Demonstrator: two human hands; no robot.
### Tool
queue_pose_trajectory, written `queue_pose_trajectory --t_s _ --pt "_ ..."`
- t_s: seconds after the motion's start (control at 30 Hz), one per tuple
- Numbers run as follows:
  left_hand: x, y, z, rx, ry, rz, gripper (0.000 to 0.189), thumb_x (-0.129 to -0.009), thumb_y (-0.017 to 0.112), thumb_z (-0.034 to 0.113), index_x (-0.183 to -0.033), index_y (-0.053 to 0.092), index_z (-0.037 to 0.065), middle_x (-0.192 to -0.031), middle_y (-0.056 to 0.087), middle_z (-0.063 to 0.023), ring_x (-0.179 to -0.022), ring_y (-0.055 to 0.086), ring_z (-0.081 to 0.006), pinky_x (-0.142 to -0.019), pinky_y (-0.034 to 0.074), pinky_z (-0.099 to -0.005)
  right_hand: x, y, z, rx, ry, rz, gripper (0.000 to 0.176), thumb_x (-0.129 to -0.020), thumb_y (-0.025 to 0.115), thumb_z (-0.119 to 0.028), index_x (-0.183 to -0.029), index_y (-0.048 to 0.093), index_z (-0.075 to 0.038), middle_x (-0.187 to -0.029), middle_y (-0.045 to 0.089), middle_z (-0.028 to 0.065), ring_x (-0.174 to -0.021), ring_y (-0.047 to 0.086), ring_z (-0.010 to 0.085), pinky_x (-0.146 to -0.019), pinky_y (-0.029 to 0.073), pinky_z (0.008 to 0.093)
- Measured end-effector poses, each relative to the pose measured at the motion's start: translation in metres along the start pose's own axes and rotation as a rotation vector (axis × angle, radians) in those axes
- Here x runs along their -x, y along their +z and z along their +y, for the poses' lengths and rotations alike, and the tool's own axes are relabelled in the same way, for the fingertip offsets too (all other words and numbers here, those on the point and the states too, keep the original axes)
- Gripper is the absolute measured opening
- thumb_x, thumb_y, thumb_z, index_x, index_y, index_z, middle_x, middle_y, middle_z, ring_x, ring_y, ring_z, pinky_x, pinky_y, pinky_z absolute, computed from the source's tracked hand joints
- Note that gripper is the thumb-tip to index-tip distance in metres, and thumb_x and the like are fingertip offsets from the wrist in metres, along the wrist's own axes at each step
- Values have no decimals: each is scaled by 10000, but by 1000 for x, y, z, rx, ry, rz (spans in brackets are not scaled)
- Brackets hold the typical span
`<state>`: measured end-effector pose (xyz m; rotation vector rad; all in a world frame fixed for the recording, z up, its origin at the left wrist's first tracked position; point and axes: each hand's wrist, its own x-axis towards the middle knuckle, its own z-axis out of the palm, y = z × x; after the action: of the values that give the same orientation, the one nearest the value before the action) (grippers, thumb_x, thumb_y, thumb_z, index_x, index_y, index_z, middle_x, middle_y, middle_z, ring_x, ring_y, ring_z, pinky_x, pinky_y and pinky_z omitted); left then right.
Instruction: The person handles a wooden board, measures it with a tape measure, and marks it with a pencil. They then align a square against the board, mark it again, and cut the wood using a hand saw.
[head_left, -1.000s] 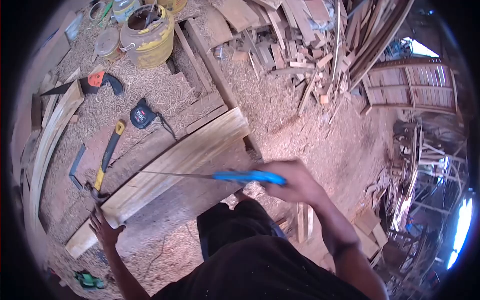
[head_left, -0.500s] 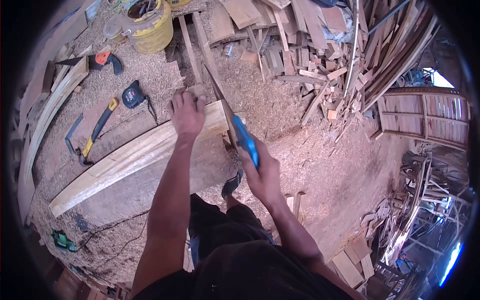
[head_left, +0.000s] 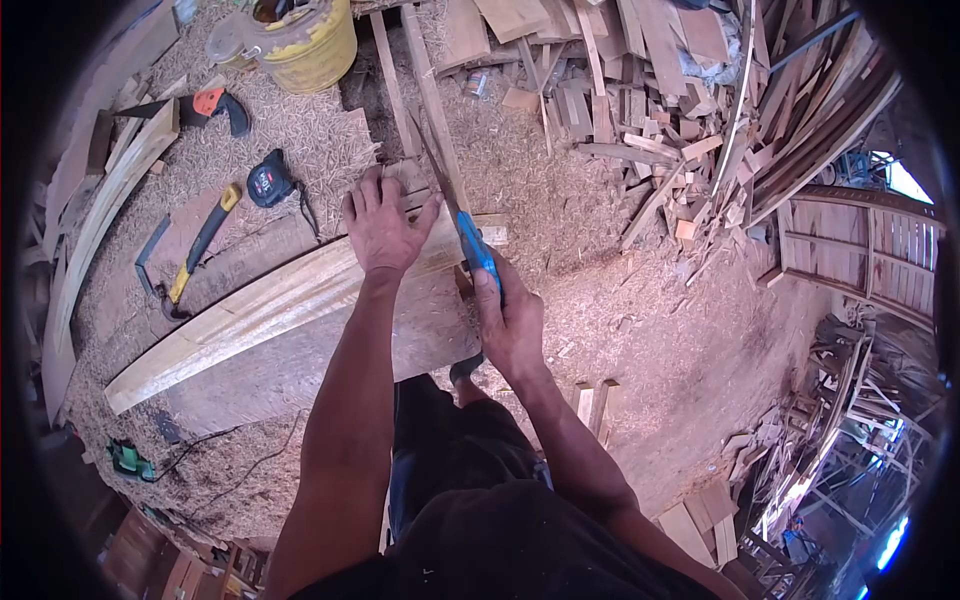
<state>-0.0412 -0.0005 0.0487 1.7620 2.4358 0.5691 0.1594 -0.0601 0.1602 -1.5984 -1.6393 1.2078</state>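
A long curved wooden piece [head_left: 240, 316] lies across a flat board [head_left: 270, 375]. My left hand [head_left: 385, 225] rests with spread fingers on the right part of the curved piece. My right hand [head_left: 511, 325] is wrapped round the blue handle of a handsaw [head_left: 472, 240]. The saw's blade points up and away, crossing the curved piece just right of my left hand. A short stretch of the wood shows beyond the blade.
A hammer [head_left: 205, 240], a tape measure [head_left: 269, 180] and an orange-handled saw [head_left: 215, 103] lie at the left. The yellow bucket [head_left: 315, 50] stands at the top. Wood offcuts [head_left: 600, 110] are heaped at the upper right.
My right hand and the saw have shifted slightly left and up, with the blade more upright. The curved wood and tools appear slightly shifted in the view.
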Motion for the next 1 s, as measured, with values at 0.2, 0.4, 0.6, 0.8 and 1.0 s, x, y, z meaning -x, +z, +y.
queue_pose_trajectory --t_s 0.2,0.4,0.6,0.8,1.0 --pt "0 4 0 -15 -25 -5 699 -885 760 683 -1236 669 86 -1527 530 -152 -1447 477 -347 -1260 293 -564 20 -21 -11 21 113 -40 452 -1143 558 -335 -1488 622 -51 -713 698 139 -614 728 262 -592 559 423" --pt "0 3 1 -20 -33 -17 696 -881 761 686 -1233 670 93 -1541 520 -148 -1445 476 -350 -1268 283 -567 24 -22 -14 -9 134 -25 446 -1146 556 -338 -1479 633 -53 -716 701 160 -616 731 266 -612 565 429" --pt "0 3 0 -8 -28 -3 684 -881 757 685 -1211 664 93 -1547 511 -137 -1444 476 -355 -1274 274 -575 19 -22 -14 2 156 -32 442 -1151 553 -328 -1451 651 -19 -754 694 133 -685 709 210 -631 549 392" --pt "1 6 -1 -5 -19 20 673 -886 759 664 -1218 649 88 -1542 511 -141 -1447 473 -364 -1268 284 -587 20 -23 -21 9 180 -35 411 -1134 566 -283 -1436 660 -21 -847 755 215 -792 805 302 -709 596 439" --pt "0 3 1 20 -12 15 655 -885 766 646 -1206 649 87 -1540 510 -144 -1457 464 -357 -1269 285 -592 37 -37 -38 29 225 -47 400 -1129 573 -286 -1405 671 -14 -885 758 241 -834 800 392 -730 595 465"
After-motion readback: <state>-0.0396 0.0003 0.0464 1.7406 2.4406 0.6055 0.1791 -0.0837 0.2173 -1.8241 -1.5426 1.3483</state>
